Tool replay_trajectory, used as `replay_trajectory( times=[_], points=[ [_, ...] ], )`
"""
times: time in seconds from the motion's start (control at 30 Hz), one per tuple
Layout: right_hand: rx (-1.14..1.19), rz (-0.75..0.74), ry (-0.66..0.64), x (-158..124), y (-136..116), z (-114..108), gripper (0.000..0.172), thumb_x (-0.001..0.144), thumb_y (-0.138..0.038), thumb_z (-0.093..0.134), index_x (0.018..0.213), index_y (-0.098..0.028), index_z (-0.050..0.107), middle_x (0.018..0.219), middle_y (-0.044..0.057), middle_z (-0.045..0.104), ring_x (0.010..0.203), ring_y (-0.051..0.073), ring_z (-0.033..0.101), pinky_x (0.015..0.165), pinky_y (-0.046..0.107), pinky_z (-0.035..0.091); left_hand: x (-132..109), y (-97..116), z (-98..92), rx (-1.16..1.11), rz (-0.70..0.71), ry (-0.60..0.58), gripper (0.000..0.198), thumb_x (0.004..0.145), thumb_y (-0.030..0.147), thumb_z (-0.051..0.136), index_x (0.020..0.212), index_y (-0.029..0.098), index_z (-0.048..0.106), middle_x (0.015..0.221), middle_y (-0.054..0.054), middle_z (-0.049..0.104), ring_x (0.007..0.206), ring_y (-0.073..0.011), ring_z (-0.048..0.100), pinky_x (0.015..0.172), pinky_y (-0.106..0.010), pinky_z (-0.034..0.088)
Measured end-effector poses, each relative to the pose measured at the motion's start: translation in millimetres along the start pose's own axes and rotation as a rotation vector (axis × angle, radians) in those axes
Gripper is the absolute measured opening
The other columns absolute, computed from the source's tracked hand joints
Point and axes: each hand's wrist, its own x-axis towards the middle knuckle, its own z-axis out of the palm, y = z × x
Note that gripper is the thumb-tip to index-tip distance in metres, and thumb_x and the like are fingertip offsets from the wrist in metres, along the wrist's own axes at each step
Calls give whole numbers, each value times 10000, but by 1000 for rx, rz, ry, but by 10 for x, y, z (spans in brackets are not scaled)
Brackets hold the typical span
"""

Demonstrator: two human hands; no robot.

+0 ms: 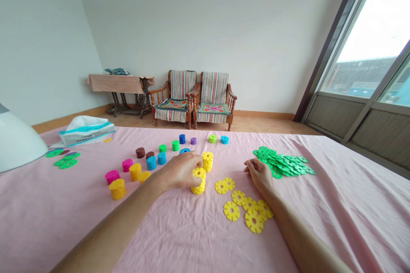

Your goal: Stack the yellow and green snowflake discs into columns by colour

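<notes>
My left hand (183, 169) is closed around the near stack of yellow slotted plastic discs (198, 185), thumb on its near side. Just behind stands a second yellow stack (208, 162), close to my fingertips. My right hand (259, 174) rests low over the cloth with its fingers curled together; whether anything is inside them is hidden. Beside it lies a loose heap of green discs (285, 163). Several loose yellow discs (231, 211) lie flat between my forearms, some overlapping.
Small stacks stand left and behind: orange-yellow (117, 189), magenta (127, 164), brown (140, 152), blue (151, 162), green (175, 145) and lime (212, 138). A tissue pack (88, 132), loose flat discs (65, 161) and a white rounded object (17, 145) are at left on the pink tablecloth (173, 239).
</notes>
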Motion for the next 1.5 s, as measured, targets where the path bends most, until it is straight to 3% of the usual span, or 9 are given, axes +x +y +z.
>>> replay_trajectory(
  times=[0.33, 0.47, 0.57, 0.67, 0.8, 0.97, 1.17, 1.33, 1.5],
  points=[
    [-28, -9, 2, -8, -6, -2, 302, 785, -433, 470, 709, -182, 619, 569, 36, 663, 485, 163, 593, 479, 243, 419, -4, -14, -22, -16, 10, 34, 266, 650, 268, 622, 910, 210, 619, 946, -35, 618, 898, -225, 565, 740, -291, 408],
    [-69, -43, -18, -49, -90, 2, 269, 777, -404, 484, 683, -187, 612, 573, 31, 655, 507, 163, 585, 506, 248, 412, 3, 24, -93, -59, -25, 165, 269, 744, 321, 579, 980, 194, 596, 948, -39, 608, 829, -195, 570, 714, -286, 418],
    [-90, -98, -102, -121, -223, 18, 207, 738, -364, 551, 673, -193, 646, 586, 15, 649, 532, 156, 571, 527, 244, 411, -54, 82, -98, -144, -69, 298, 230, 780, 267, 542, 993, 190, 585, 881, -20, 606, 681, -142, 556, 627, -250, 417],
    [-116, -212, -362, -208, -386, 15, 186, 692, -288, 615, 835, -204, 700, 777, 28, 673, 649, 156, 595, 592, 243, 451, -203, 134, -30, -207, -78, 349, 200, 799, 233, 515, 984, 191, 579, 794, 6, 593, 574, -109, 514, 564, -228, 399],
    [-266, -353, -627, -277, -559, -41, 385, 635, -228, 692, 1019, -214, 677, 976, 66, 623, 878, 203, 583, 809, 320, 457, -482, 174, 141, -265, -113, 307, 164, 824, 214, 476, 939, 192, 591, 684, 29, 570, 521, -101, 495, 526, -215, 370],
    [-375, -358, -672, -295, -675, -78, 240, 673, -175, 652, 912, -188, 642, 941, 57, 588, 869, 193, 547, 797, 317, 442, -726, 187, 433, -322, -115, 212, 157, 822, 176, 446, 817, 185, 603, 596, 34, 546, 524, -106, 489, 525, -204, 346],
    [-394, -255, -623, -324, -639, -33, 204, 642, -167, 662, 812, -181, 550, 834, 14, 547, 740, 147, 514, 668, 263, 414, -773, 244, 698, -405, -57, 154, 156, 769, 101, 447, 722, 173, 577, 572, 45, 513, 532, -93, 464, 522, -189, 313],
    [-224, -154, -594, -264, -548, -56, 170, 655, -165, 642, 796, -174, 546, 667, -44, 486, 581, 97, 432, 520, 219, 325, -770, 251, 751, -495, -53, 158, 155, 773, 102, 457, 739, 163, 595, 577, 48, 505, 525, -83, 445, 513, -186, 312],
    [193, -41, -682, -407, -843, 21, 160, 733, -278, 632, 780, -163, 531, 624, -54, 483, 552, 77, 436, 501, 203, 308, -768, 245, 768, -744, -85, 150, 135, 843, 233, 500, 881, 147, 598, 627, 34, 516, 539, -84, 469, 494, -173, 355]
  ],
)
